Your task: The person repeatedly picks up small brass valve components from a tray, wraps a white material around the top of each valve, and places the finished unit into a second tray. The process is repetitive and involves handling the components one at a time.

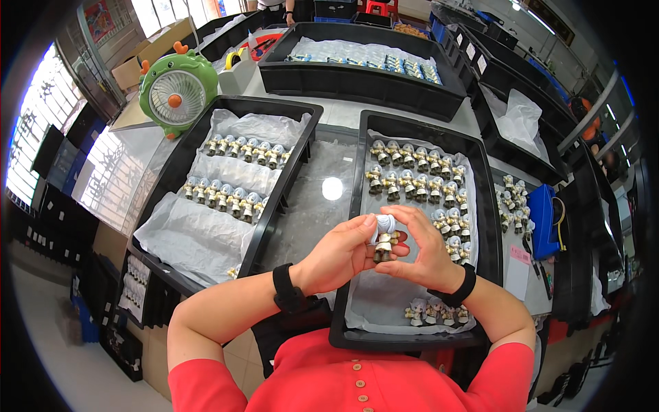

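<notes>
**Describer:** Fingertips of both your hands meet around one small figurine, held up in front of your chest. Your left hand closes narrowly on it from the left, thumb and fingers pinching its body. Your right hand curls over from the right, fingers touching its pale head and side.

**Listener:** Which way does it lie?

**Describer:** Upright, its long axis running head-up, feet-down between your palms, pale head on top and brown body below. Both hands touch it; neither is clearly nearer.

**Listener:** What's beneath?

**Describer:** You hold it above the right black tray, lined with white paper, where rows of matching figurines stand at the far end and a few more near you. A second black tray to your left holds two more rows. Beyond it stands a green desk fan.
</notes>
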Demonstrator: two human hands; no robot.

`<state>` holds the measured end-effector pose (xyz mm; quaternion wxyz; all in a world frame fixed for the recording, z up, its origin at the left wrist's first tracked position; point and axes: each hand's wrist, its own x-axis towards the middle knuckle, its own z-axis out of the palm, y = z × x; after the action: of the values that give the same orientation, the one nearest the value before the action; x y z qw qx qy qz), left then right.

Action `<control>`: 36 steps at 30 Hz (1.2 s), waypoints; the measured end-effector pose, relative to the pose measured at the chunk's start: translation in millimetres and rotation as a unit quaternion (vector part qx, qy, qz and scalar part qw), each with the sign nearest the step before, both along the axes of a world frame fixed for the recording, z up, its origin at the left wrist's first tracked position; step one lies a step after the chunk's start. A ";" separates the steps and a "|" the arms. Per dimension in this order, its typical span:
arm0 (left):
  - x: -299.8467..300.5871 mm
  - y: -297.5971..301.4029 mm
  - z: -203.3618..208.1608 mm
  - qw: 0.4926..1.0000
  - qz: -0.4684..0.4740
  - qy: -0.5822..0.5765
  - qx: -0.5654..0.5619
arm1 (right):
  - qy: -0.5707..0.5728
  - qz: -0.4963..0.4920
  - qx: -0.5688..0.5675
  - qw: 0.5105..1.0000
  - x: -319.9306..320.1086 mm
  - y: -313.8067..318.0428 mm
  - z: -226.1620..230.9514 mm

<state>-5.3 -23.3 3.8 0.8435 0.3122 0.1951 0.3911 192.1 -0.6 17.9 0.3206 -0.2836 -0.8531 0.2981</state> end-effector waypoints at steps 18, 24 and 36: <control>1.4 -2.0 6.7 0.997 0.040 0.029 -0.054 | 0.024 -0.036 -0.034 0.998 5.5 1.9 -5.6; 1.4 -4.0 9.7 0.996 0.081 0.016 -0.028 | 0.027 -0.058 -0.025 0.998 5.2 1.5 -4.7; 2.1 -3.9 7.3 0.996 0.090 -0.021 -0.007 | 0.045 -0.058 -0.047 0.996 6.7 3.6 -1.8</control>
<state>-3.2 -27.2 11.1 0.8111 0.2791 0.2069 0.4705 198.8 3.1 16.1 0.3616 -0.3338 -0.8051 0.3310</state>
